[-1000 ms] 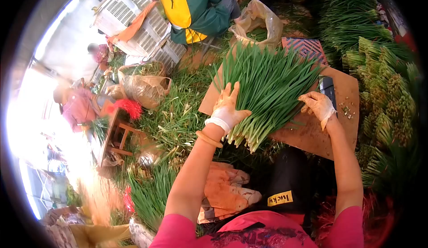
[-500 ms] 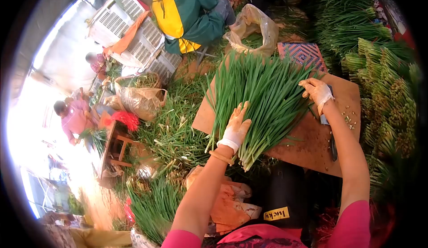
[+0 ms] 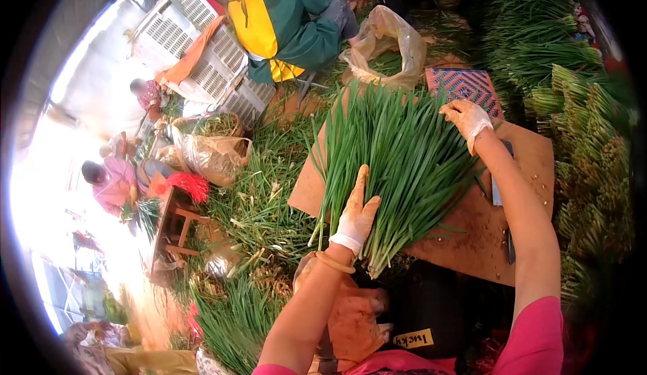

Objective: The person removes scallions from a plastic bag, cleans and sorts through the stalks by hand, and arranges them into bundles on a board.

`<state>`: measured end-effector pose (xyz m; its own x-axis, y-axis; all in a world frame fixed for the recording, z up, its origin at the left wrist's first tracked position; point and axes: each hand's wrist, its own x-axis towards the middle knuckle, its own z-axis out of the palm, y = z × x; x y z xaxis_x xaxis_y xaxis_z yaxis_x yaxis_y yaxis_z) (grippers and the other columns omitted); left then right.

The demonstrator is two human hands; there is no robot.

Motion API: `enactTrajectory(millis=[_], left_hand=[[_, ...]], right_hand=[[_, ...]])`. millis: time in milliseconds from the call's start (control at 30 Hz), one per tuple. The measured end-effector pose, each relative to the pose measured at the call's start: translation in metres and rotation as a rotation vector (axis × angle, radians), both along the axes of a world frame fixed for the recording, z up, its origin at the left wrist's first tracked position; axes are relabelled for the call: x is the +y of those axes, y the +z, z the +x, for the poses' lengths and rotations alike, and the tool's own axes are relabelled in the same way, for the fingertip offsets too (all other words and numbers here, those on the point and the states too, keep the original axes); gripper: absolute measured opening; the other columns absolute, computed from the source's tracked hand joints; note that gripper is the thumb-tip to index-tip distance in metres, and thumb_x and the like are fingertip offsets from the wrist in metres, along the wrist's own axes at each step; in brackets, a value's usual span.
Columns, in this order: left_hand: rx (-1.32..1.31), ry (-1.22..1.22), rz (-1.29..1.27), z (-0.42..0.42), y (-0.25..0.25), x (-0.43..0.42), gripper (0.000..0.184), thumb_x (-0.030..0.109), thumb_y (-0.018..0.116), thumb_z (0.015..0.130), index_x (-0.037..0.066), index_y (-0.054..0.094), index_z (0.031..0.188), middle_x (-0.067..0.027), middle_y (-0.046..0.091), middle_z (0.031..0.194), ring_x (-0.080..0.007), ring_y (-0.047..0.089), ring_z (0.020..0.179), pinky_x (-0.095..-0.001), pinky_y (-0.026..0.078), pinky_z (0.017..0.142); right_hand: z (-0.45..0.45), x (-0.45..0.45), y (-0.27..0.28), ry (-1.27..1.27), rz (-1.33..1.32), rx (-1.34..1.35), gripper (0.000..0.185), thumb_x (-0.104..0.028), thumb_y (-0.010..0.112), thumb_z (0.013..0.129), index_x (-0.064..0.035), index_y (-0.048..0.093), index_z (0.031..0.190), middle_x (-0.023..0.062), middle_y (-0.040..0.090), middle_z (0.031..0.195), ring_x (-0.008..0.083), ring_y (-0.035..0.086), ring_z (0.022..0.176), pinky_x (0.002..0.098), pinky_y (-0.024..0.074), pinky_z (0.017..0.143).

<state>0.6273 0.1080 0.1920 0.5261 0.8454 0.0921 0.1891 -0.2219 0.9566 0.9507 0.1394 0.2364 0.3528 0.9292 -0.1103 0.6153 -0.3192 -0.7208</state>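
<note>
many slim green leaves [image 3: 404, 149], fanned on board [image 3: 465, 252] (stem ends [image 3: 379, 264] paler)

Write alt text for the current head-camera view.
A gloved left hand rests on a fanned pile of long, chive-like greens on a brown board; the gloved right hand, fingers bent, is at the pile's far right edge. Beyond, a co-worker in green and yellow sits near stacked white crates.

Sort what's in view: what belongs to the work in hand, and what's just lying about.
Seemingly in the work:
green leafy bundle, left hand on it, right hand at its edge
brown board beneath

Seemingly just lying about:
patterned mat
plastic bag
white crates
</note>
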Motion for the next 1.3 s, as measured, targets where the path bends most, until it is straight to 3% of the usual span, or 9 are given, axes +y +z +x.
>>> enactTrajectory(millis=[167,400,633,767,833,900,1100,1167,1300], left_hand=[[0.014,-0.019,0.044,-0.001,-0.003,0.0,0.067,-0.002,0.044,0.083,0.004,0.018,0.144,-0.0128,0.023,0.147,-0.0212,0.02,0.135,-0.0298,0.02,0.107],[0.133,-0.005,0.104,-0.002,-0.013,0.004,0.066,0.016,0.051,0.086,0.011,0.019,0.144,-0.0142,0.027,0.145,-0.0344,0.024,0.134,-0.0371,0.022,0.109],[0.604,0.019,0.425,0.013,0.016,-0.016,0.104,0.04,0.077,0.062,0.016,0.017,0.144,-0.0188,0.029,0.143,-0.0434,0.026,0.13,-0.0443,0.027,0.106],[0.822,0.0,0.476,0.019,0.021,-0.022,0.109,0.044,0.077,0.061,0.018,0.013,0.145,-0.0164,0.025,0.145,-0.0412,0.024,0.132,-0.0462,0.027,0.105],[0.865,0.003,0.473,0.02,0.019,-0.021,0.108,0.043,0.076,0.061,0.018,0.013,0.145,-0.0159,0.024,0.146,-0.0408,0.024,0.132,-0.0461,0.027,0.105],[0.878,-0.001,0.454,0.019,0.02,-0.021,0.107,0.044,0.075,0.063,0.018,0.012,0.145,-0.0151,0.023,0.147,-0.0393,0.022,0.134,-0.0462,0.025,0.106],[0.905,-0.006,0.426,0.021,0.025,-0.023,0.107,0.046,0.075,0.063,0.018,0.011,0.145,-0.0136,0.021,0.148,-0.0377,0.02,0.135,-0.0452,0.024,0.107],[0.916,-0.012,0.451,0.021,0.025,-0.026,0.107,0.045,0.075,0.063,0.02,0.011,0.145,-0.0134,0.022,0.148,-0.0375,0.02,0.135,-0.0459,0.025,0.107],[0.929,-0.045,0.475,0.022,0.026,-0.028,0.104,0.047,0.073,0.065,0.024,0.011,0.145,-0.0134,0.021,0.147,-0.0379,0.018,0.135,-0.0518,0.022,0.106]], right_hand=[[0.046,0.034,-0.075,0.418,-0.102,-0.67,0.044,-0.021,0.07,0.073,-0.0177,0.058,0.115,-0.0018,0.046,0.129,0.0193,0.048,0.112,0.0307,0.0469,0.092],[-0.041,0.0,0.016,0.457,-0.461,-0.9,0.09,-0.011,0.087,0.04,-0.0139,0.051,0.123,0.0057,0.047,0.122,0.0243,0.055,0.107,0.0327,0.0522,0.084],[-0.038,-0.012,0.012,0.487,-0.251,-0.999,0.072,-0.011,0.087,0.038,-0.0099,0.064,0.106,0.0078,0.059,0.105,0.0243,0.058,0.101,0.0311,0.0524,0.082],[-0.003,-0.004,-0.033,0.526,0.167,-1.136,0.028,-0.014,0.071,0.071,-0.012,0.066,0.098,0.0055,0.063,0.097,0.0215,0.058,0.096,0.0299,0.0496,0.083],[0.01,-0.007,-0.033,-0.048,0.578,0.076,0.015,-0.019,0.059,0.083,-0.0075,0.069,0.085,0.0048,0.065,0.086,0.0169,0.058,0.072,0.0258,0.0451,0.069],[0.014,-0.016,-0.005,-0.218,0.779,0.525,0.023,-0.022,0.057,0.085,-0.0044,0.068,0.078,0.0043,0.065,0.079,0.0117,0.054,0.067,0.0232,0.0407,0.061],[-0.067,-0.095,0.07,0.341,-0.114,0.302,0.026,-0.025,0.053,0.086,-0.0045,0.067,0.092,0.0091,0.066,0.077,0.0167,0.061,0.072,0.0258,0.0462,0.065],[-0.079,-0.1,0.054,0.695,-0.003,-0.415,0.025,-0.025,0.056,0.084,-0.007,0.066,0.098,0.0078,0.065,0.09,0.0233,0.061,0.084,0.0301,0.048,0.076],[-0.099,-0.07,0.05,0.533,0.254,-0.267,0.027,-0.019,0.058,0.081,-0.0107,0.063,0.106,0.0071,0.06,0.098,0.0233,0.055,0.096,0.0317,0.0468,0.084]])
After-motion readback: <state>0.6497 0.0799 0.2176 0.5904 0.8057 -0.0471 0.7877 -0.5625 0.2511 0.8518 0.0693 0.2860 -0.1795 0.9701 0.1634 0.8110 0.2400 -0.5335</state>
